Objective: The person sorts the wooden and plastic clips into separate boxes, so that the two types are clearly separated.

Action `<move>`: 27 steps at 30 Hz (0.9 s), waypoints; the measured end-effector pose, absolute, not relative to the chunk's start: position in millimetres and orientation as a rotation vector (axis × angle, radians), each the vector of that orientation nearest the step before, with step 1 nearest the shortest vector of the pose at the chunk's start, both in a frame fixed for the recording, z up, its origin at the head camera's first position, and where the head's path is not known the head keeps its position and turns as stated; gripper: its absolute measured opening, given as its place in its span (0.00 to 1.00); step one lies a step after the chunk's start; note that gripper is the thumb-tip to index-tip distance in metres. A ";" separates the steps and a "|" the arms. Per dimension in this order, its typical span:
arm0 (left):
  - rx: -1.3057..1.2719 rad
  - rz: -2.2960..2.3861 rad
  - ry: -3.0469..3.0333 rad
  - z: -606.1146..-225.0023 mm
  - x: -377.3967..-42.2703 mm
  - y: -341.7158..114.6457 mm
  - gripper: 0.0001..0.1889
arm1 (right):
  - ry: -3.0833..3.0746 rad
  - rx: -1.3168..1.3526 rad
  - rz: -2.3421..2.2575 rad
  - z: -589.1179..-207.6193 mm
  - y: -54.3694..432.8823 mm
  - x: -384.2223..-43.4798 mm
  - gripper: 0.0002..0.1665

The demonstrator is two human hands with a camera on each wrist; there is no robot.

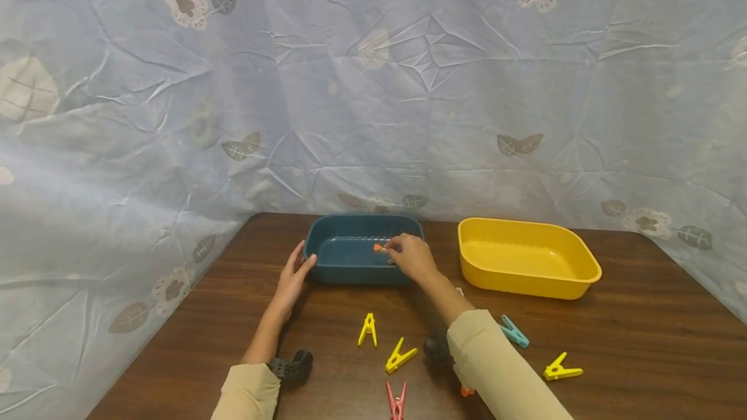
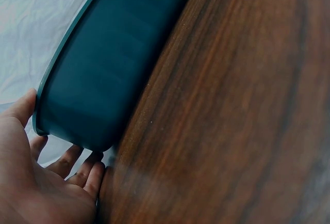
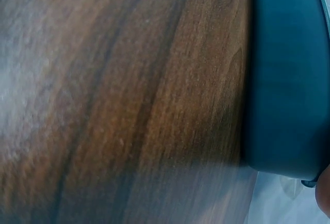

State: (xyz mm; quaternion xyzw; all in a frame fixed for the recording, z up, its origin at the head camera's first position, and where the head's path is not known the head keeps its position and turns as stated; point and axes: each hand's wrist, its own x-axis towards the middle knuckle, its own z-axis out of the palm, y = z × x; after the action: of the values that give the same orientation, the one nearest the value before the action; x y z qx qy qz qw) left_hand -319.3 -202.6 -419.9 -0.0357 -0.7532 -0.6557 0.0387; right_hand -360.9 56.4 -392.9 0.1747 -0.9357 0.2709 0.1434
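Wood-grain table (image 1: 233, 303) stands before a floral curtain (image 1: 350, 96). Yellow basin (image 1: 525, 282) sits right of the blue basin (image 1: 356, 275); three yellow clothespins (image 1: 392, 364) lie nearer. Right sleeve (image 1: 508, 368) partly covers an orange object (image 1: 467, 391). Left hand (image 1: 290, 282) grips the blue basin's left end; right hand (image 1: 413, 258) pinches an orange clip (image 1: 377, 247) over its interior.

the left hand (image 2: 44, 185) holds a teal tub (image 2: 100, 74)

Pale floral cloth (image 1: 327, 115) (creased, leaf-printed) behind a dark wood-grain table (image 1: 222, 310).
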 end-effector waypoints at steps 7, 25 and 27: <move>-0.096 -2.021 -2.311 -426.3 -326.4 -202.7 0.33 | -2.698 0.508 0.826 -392.6 58.6 -359.6 0.08; -0.100 -1.988 -2.323 -431.8 -327.4 -204.6 0.33 | -2.654 0.994 0.977 -348.8 92.6 -335.3 0.09; -0.086 -1.990 -2.321 -430.2 -327.4 -204.9 0.33 | -2.672 1.056 0.934 -344.7 101.2 -326.5 0.09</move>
State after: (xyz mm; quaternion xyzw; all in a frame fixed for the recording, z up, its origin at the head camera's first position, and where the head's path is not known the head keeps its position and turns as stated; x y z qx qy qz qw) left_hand -327.4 -204.9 -430.2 -0.0279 -0.7582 -0.6501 0.0416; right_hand -326.5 101.2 -344.7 0.3491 -0.8828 0.3085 0.0602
